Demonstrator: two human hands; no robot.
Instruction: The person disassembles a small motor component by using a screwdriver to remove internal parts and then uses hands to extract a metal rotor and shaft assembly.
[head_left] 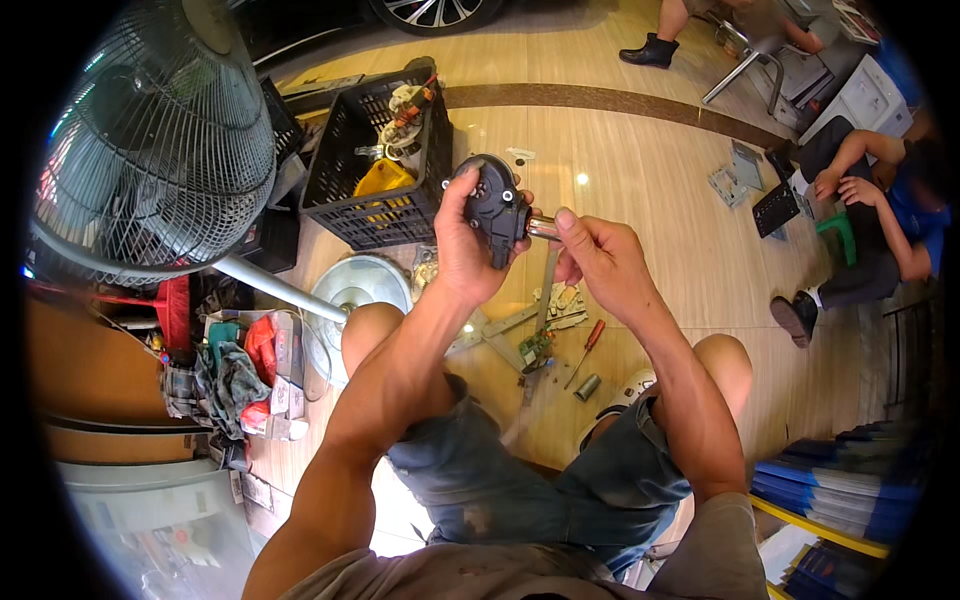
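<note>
My left hand (462, 252) is closed round a black, rounded housing (492, 205) with bright screw heads on its face. A short shiny metal cylinder (542, 228) sits against the housing's right side; I cannot tell how far it goes in. My right hand (606, 262) pinches the cylinder's outer end between thumb and fingers. Both hands are raised above the floor in front of my knees. Below them lie a red-handled screwdriver (592, 342), a small grey metal cylinder (587, 387) and a green circuit board (537, 350).
A black plastic crate (375, 215) with tools stands beyond my left hand. At the left is a standing fan (150, 150) with a round base (362, 285). A person in blue (915, 225) sits at the right near metal parts (735, 180); another person's boot (650, 52) shows farther back.
</note>
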